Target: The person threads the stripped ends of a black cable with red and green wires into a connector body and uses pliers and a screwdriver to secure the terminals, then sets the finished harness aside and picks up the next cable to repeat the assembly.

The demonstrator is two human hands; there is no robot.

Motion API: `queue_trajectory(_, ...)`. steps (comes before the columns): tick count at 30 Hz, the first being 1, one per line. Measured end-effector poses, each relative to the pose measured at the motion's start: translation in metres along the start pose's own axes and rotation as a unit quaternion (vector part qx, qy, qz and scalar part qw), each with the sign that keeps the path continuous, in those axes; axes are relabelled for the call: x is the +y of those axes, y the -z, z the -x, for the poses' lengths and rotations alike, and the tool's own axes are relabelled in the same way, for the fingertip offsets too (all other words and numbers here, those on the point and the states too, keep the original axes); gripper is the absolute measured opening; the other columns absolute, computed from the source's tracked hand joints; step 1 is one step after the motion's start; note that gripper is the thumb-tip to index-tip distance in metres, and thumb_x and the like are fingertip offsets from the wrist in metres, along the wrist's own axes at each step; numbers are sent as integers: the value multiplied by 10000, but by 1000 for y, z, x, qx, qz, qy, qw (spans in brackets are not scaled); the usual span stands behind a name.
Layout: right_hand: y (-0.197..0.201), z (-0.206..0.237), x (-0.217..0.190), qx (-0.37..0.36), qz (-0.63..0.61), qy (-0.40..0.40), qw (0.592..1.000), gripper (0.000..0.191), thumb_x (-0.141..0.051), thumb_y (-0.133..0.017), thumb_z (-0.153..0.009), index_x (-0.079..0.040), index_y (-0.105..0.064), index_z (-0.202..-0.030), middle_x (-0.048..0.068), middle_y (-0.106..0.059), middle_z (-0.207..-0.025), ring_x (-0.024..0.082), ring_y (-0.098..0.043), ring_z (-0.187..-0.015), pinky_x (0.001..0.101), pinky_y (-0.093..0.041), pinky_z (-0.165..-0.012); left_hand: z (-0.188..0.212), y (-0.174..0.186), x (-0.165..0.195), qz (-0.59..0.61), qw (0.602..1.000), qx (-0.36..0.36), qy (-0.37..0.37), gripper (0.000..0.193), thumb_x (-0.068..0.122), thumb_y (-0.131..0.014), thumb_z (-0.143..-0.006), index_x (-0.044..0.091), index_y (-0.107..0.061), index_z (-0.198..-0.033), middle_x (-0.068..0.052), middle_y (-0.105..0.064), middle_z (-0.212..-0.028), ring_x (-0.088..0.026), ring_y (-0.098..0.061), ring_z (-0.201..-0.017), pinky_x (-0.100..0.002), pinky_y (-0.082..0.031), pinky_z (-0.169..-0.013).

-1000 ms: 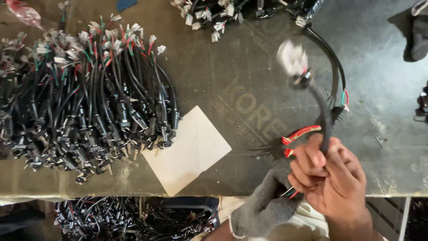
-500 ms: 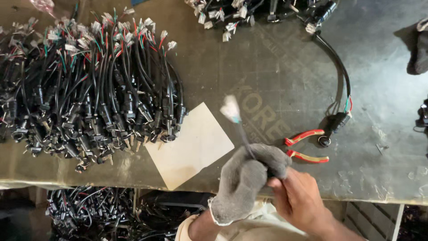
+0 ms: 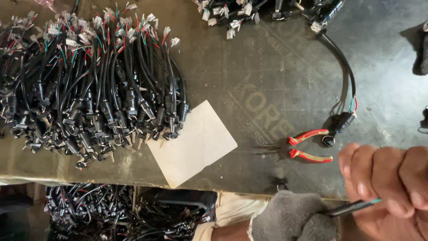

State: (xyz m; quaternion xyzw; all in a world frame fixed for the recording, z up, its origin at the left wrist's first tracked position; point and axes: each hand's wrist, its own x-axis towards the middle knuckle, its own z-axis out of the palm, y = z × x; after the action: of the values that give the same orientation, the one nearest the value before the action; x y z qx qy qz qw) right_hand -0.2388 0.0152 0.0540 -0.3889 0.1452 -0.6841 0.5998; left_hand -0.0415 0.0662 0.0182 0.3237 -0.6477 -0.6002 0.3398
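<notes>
Left hand point(image 3: 292, 216): mine, grey glove, closed on one end of a thin black cable point(image 3: 352, 207) at the bench's point(image 3: 267, 67) near edge.
Right hand point(image 3: 392, 183): bare, fingers curled tight around the cable's other end.
Pliers point(image 3: 307, 149): red handles, just beyond my right hand.
Paper point(image 3: 191, 143): beside the heap of cables point(image 3: 89, 85).

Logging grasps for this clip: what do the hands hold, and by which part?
Both hold one thin black cable: gloved left hand at one end, bare right hand near its green-tipped end.
</notes>
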Motion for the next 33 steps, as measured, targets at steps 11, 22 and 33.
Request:
queue_trajectory(11,27,-13,32,111,545,24,831,298,-225,-511,-1103,-84,-570,-1358,94,-578,-1341,232,-560,-1168,334,-407,-985,-24,64,2,194,965,153,83,304,228,-582,-1033,3,-703,-1197,-33,-681,-925,-122,-604,-856,-258,-504,-755)
queue_trajectory(22,32,38,103,-86,650,18,755,418,-149,-811,-828,-117,-620,-1199,75,-722,-977,146,-703,-906,287,-523,-785,-36,58,-5,60,935,348,36,274,65,-805,-881,35,-683,-1125,-92,-730,-1082,-159,-712,-959,-297,-597,-846)
queue_trajectory(33,34,23,81,-129,449,-149,871,382,-192,-595,-977,-6,-544,-1307,147,-619,-1190,288,-566,-1105,392,-417,-1020,-16,64,-19,15,957,288,-17,265,27,-852,-857,46,-714,-1082,-113,-703,-1187,-166,-646,-886,-286,-545,-737)
